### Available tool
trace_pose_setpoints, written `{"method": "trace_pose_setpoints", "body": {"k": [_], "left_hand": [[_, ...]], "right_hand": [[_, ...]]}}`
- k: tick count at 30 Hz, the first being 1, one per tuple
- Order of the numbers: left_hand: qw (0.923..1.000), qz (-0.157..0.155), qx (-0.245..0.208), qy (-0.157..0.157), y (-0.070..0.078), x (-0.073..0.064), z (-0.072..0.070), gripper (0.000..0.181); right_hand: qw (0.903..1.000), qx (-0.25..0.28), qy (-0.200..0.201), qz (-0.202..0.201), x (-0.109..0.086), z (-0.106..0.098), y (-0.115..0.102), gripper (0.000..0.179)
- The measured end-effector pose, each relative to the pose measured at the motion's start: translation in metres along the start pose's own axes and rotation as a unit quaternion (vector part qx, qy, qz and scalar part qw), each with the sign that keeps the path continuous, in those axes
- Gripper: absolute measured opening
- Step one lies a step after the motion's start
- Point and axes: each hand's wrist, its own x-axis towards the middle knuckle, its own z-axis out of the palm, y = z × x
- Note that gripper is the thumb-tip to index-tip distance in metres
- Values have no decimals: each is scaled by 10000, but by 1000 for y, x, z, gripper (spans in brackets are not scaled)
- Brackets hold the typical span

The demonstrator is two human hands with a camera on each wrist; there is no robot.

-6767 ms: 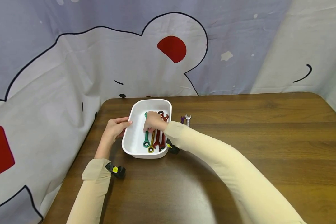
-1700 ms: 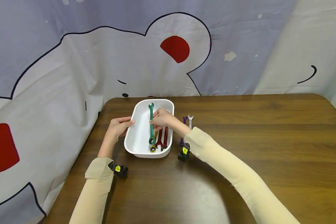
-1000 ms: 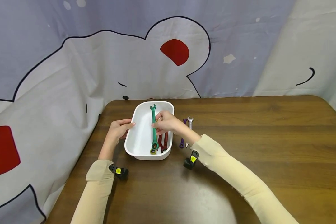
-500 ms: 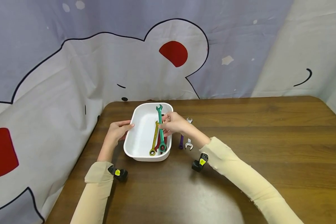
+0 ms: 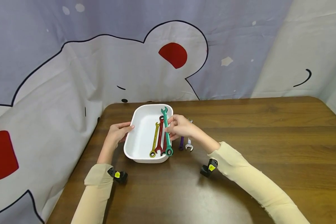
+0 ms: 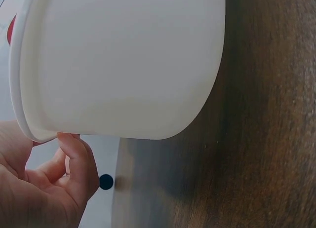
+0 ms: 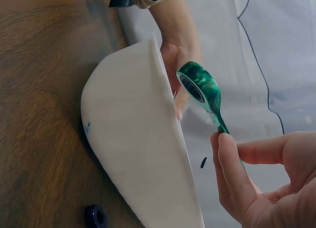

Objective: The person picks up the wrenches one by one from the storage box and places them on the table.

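Observation:
A green combination wrench (image 5: pixel 166 130) is pinched between the thumb and fingers of my right hand (image 5: pixel 180 127), raised over the right rim of a white plastic bin (image 5: pixel 140 133). Its ring end (image 7: pixel 197 85) shows large in the right wrist view, above the bin's edge. My left hand (image 5: pixel 118 133) grips the bin's left rim, thumb on top and fingers beneath, as the left wrist view shows with curled fingers (image 6: pixel 79 164). Inside the bin lie a yellow wrench (image 5: pixel 154 140) and red wrenches (image 5: pixel 159 137), one partly hidden by the green one.
Just right of the bin, a purple wrench (image 5: pixel 181 143) and a silver wrench (image 5: pixel 189 145) lie on the brown wooden table (image 5: pixel 254 130), partly covered by my right hand. A printed curtain (image 5: pixel 100 68) hangs behind the table's back edge.
My right hand took up the green wrench from inside the bin and carried it rightward to the right rim, uncovering the yellow and red wrenches. The left hand stays on the bin.

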Motion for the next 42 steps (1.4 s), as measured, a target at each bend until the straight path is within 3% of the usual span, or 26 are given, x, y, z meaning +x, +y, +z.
{"method": "trace_pose_setpoints", "body": {"k": [23,34,42], "left_hand": [[9999,41,94,49,-1,-1,-3,51],[10000,72,21,-33,-2,0,-3,51],[10000,46,3,-19,-2,0,-5,50]], "right_hand": [[9996,272,55,-24,-19,-24,16,33],[9998,125,144,-34,-26,-40,27,34],[9993,179,239,228,-26,-53,40,35]]}}
